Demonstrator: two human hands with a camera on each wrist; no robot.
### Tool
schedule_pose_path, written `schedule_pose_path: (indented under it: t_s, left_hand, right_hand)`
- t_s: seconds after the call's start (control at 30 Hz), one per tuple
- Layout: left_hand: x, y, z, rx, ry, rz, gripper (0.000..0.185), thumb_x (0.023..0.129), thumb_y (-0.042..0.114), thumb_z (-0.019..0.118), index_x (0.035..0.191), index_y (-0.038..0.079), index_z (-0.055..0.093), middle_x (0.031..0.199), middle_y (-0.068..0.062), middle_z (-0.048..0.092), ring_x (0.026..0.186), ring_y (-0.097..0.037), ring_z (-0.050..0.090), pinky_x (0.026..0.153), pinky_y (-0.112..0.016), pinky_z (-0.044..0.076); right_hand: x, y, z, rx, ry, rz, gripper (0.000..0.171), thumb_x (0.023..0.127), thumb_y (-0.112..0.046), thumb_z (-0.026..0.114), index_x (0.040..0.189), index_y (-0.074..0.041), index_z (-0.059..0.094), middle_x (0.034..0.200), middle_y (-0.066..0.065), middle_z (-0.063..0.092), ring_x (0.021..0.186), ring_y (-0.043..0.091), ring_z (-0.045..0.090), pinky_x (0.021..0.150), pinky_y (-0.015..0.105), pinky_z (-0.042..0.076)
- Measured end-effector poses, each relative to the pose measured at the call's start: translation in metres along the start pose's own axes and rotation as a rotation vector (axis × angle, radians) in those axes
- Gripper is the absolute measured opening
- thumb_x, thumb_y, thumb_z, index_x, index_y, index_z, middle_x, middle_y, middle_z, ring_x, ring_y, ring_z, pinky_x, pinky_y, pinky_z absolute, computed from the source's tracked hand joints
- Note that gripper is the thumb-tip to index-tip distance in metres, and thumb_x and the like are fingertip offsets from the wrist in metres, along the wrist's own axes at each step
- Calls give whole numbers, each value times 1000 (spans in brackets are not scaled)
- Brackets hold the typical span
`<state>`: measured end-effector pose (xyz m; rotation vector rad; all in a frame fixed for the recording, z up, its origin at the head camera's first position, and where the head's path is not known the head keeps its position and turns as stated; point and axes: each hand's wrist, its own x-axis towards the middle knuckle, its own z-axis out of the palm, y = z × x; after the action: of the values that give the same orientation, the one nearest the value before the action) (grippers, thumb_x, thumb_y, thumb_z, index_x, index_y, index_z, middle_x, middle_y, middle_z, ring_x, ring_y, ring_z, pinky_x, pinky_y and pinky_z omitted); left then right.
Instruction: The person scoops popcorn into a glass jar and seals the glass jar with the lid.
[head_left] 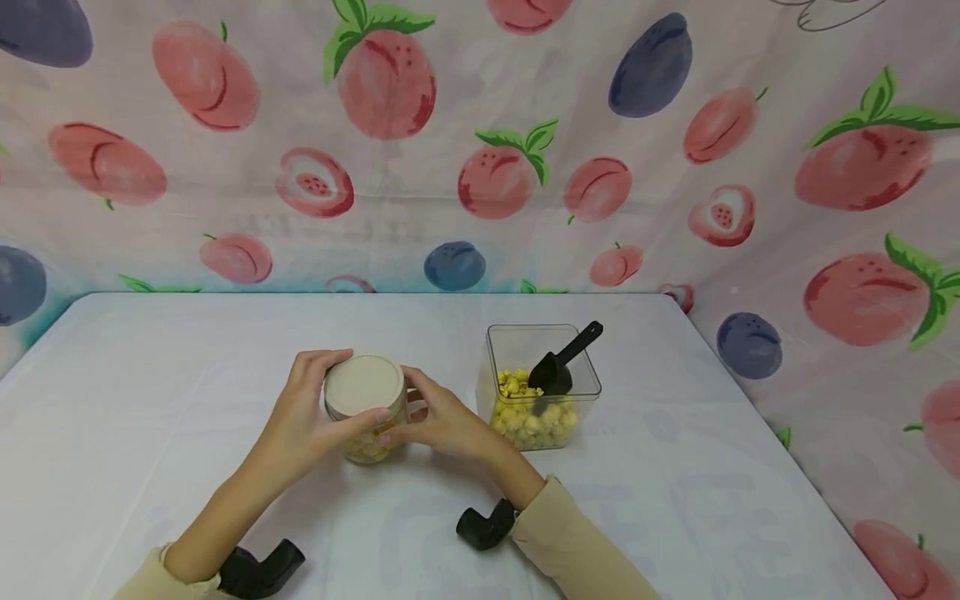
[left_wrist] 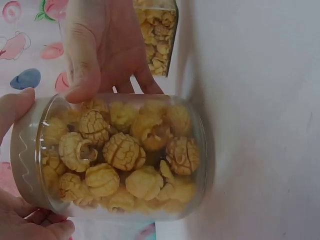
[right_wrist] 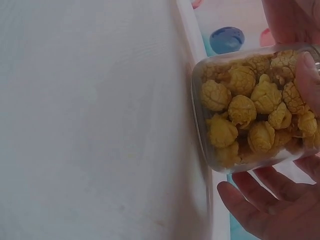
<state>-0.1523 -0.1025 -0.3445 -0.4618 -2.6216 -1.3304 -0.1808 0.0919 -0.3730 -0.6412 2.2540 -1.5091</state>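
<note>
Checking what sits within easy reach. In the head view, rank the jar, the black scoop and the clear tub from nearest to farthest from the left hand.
1. Jar: held in the left hand, at table centre.
2. Clear tub: to the right, beyond the right hand.
3. Black scoop: standing in the tub, toward its far right side.

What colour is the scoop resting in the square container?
Black. The scoop lies in the clear container on yellow popcorn; it shows best in the head view.
</note>
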Motion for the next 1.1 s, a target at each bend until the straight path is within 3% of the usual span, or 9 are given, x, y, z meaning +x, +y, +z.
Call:
schedule_pose_path:
  t_s: [0.4, 0.87, 1.1]
  left_hand:
    - [3, -7, 0, -44, -14, 77, 73, 72, 25, 81, 129, -1, 43, 126, -16, 40, 113, -32, 47, 91, -54, 44]
    - [8, -20, -4, -149, -134, 175, 71, 79, 9, 73, 140, 5, 37, 131, -14, 37, 120, -32, 42, 96, -61, 38]
    - [7, -21, -6, -128, -141, 180, 70, 79, 11, 73, 140, 7, 38, 133, -14, 38, 120, -32, 42, 95, -61, 38]
  right_hand:
    - [0, -2, -1, -5, -3, -2, 77, 82, -18, 72, 145, -18, 28, 136, 4, 45, 112, 16, 50, 94, 35, 49]
    - [2, -2, -1, -14, 10, 22, 76, 81, -19, 73, 144, -18, 30, 135, 2, 46, 111, 15, 51, 92, 32, 49]
    - [3, -1, 0, -17, 4, 25, 76, 82, -19, 72, 144, -18, 29, 135, 3, 46, 114, 18, 50, 94, 35, 48]
